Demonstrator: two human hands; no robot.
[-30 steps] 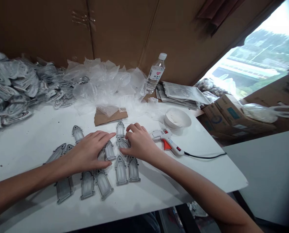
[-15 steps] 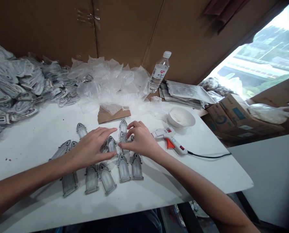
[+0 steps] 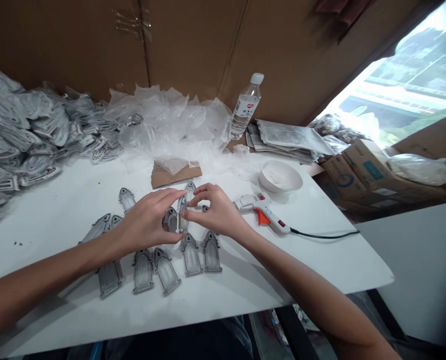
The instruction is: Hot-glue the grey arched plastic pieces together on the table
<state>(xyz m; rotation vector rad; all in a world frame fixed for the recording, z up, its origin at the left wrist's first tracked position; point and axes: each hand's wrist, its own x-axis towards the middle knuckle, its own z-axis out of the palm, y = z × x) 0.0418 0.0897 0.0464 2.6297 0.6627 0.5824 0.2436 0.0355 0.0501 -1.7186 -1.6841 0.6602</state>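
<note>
the left grip and the right grip are pressed in toward each other, their fingertips pinching a grey arch-shaped piece between them. it stands on its narrow edge, lifted slightly off the white table.

more arched pieces lie flat just below both grips, spread in a loose group, and a few reach out to the left of the left grip. one lies just beyond the pinch.

right of the right grip sits a white hot glue gun with an orange trigger, and beyond it a white bowl. ahead of the grips are a piece of corrugated cardboard, a heap of clear plastic film and a water bottle. far to the left of the left grip, a large heap of bagged grey pieces lies piled against the wall.
</note>
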